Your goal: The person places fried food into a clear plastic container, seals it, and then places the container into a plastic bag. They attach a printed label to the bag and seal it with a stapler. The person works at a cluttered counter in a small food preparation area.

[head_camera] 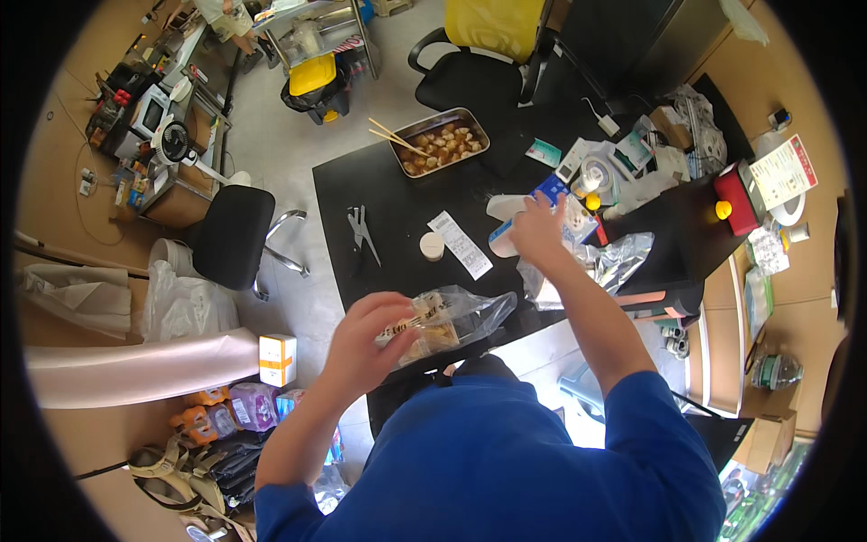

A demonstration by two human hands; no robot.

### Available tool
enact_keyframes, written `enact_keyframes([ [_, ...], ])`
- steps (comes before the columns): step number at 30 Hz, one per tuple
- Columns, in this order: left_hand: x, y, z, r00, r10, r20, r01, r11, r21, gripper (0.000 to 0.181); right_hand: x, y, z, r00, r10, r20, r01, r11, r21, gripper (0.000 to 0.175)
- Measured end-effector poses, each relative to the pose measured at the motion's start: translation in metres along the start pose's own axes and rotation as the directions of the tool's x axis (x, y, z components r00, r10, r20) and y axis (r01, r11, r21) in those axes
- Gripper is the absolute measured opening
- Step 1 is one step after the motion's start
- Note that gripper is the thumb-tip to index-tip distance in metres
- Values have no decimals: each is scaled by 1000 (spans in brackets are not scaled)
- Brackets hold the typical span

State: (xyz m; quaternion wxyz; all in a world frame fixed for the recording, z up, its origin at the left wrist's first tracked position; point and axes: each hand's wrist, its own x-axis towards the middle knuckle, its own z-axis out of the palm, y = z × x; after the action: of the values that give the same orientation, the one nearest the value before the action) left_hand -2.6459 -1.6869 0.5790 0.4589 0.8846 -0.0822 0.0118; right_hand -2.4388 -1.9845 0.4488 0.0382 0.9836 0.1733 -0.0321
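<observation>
My left hand (366, 339) hovers at the near edge of the black table with its fingers curled and the thumb apart, nothing visible in its grasp. Just beyond it lies a clear plastic bag (484, 313) around a printed, tan-coloured package (433, 332). Over on the right side, my right hand (540, 230) reaches down with spread fingers onto a white and blue cylindrical container (502, 242). Whether it grips the container cannot be told. A printed paper receipt (460, 245) and a round white lid or jar (431, 246) lie between the hands.
Farther left are scissors (364, 234). A metal tray (440, 143) of food in brown sauce holds wooden chopsticks (399, 137). Packets, a clear bottle (588, 181) and a silvery bag (626, 261) crowd the right side. A black chair (234, 237) stands left, beyond the table.
</observation>
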Motion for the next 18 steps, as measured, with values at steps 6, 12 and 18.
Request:
enact_keyframes([
  [6, 112, 6, 81, 965, -246, 90, 259, 949, -178, 53, -39, 59, -85, 958, 227, -176, -13, 646, 763, 31],
  [12, 198, 8, 148, 887, -232, 400, 440, 688, -577, 42, -71, 87, -88, 954, 275, -118, 27, 312, 950, 30],
  [18, 207, 11, 187, 998, 47, 33, -33, 936, -351, 19, -80, 85, -87, 774, 348, -529, 16, 825, 565, 53],
])
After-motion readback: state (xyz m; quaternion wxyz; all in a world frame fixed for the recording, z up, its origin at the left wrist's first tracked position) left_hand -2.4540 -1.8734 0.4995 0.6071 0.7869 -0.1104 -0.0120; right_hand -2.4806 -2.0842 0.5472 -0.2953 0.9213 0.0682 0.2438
